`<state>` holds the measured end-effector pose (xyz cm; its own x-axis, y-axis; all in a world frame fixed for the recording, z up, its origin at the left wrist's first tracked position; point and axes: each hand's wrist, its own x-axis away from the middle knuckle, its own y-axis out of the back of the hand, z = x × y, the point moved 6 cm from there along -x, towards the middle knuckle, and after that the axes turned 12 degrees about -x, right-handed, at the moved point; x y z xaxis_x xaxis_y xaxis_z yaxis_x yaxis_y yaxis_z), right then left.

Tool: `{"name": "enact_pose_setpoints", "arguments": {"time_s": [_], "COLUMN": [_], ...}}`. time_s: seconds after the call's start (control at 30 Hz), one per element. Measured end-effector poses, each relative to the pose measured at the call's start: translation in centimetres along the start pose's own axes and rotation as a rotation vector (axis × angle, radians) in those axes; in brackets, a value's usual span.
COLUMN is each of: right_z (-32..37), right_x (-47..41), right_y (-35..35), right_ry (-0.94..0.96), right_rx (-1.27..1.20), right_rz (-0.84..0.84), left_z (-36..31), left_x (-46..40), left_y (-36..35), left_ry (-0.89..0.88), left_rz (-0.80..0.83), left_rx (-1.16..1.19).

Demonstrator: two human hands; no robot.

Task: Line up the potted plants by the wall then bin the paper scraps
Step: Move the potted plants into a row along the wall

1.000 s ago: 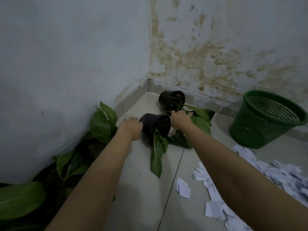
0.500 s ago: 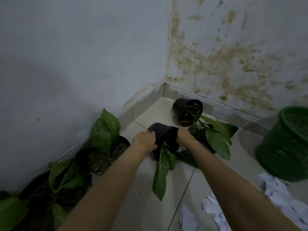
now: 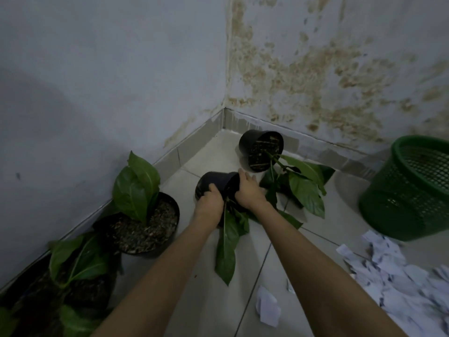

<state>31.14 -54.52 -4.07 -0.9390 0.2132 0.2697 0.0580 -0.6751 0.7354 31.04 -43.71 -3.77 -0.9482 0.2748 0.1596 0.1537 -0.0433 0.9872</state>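
A black potted plant (image 3: 218,183) lies tipped on its side on the tiled floor, its long leaf pointing toward me. My left hand (image 3: 209,205) grips its left side and my right hand (image 3: 247,190) grips its right rim. Behind it, near the corner, a second black pot (image 3: 261,149) also lies on its side, leaves spilling right. Two upright potted plants stand along the left wall: one (image 3: 143,222) nearer the corner and one (image 3: 80,276) closer to me. White paper scraps (image 3: 388,276) are strewn on the floor at the right.
A green mesh waste basket (image 3: 410,190) stands at the right by the stained back wall (image 3: 315,69). A single paper scrap (image 3: 267,305) lies near my right forearm. The left wall (image 3: 97,81) meets the back wall at a corner.
My view has shifted left and closer. Both hands have tightened around the tipped pot; the left hand moved from beside it onto its wall. The pot has come slightly toward me.
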Motion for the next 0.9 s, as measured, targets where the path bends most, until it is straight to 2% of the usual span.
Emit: {"name": "enact_pose_setpoints", "arguments": {"time_s": [0.07,0.2,0.33,0.4,0.47,0.53,0.6,0.67,0.8,0.9], "right_z": [-0.2,-1.1,-1.0,-0.4,0.5,0.9,0.4,-0.3,-1.0,-2.0], "right_x": [0.6,2.5,4.7,5.4,5.7,5.9,5.7,5.5,5.1,4.5], "right_y": [0.3,1.3,2.8,3.0,2.0,0.1,-1.7,-3.0,-3.2,-3.9], "right_ry": [-0.018,-0.089,-0.09,-0.012,0.111,0.151,0.031,-0.14,-0.351,-0.467], "right_rx": [-0.045,-0.148,-0.032,0.044,0.094,0.085,-0.021,-0.259,-0.863,-1.05], "right_rz": [-0.091,-0.362,-0.595,-0.645,-0.574,-0.456,-0.347,-0.298,-0.431,-0.458], "left_z": [0.8,2.1,1.9,2.0,2.2,2.0,1.8,1.9,3.2,3.4], "left_x": [0.3,-0.3,0.5,1.0,1.2,1.5,1.9,2.4,2.9,2.7], "left_y": [0.3,-0.3,-1.3,-2.1,-3.3,-4.3,-5.0,-5.0,-4.5,-2.8], "left_ry": [0.083,0.316,0.507,0.622,0.707,0.707,0.695,0.704,0.743,0.452], "left_rz": [0.008,0.107,0.174,0.193,0.22,0.275,0.312,0.333,0.28,0.072], "left_rx": [0.179,0.692,1.127,1.383,1.541,1.568,1.594,1.56,1.242,0.655]}}
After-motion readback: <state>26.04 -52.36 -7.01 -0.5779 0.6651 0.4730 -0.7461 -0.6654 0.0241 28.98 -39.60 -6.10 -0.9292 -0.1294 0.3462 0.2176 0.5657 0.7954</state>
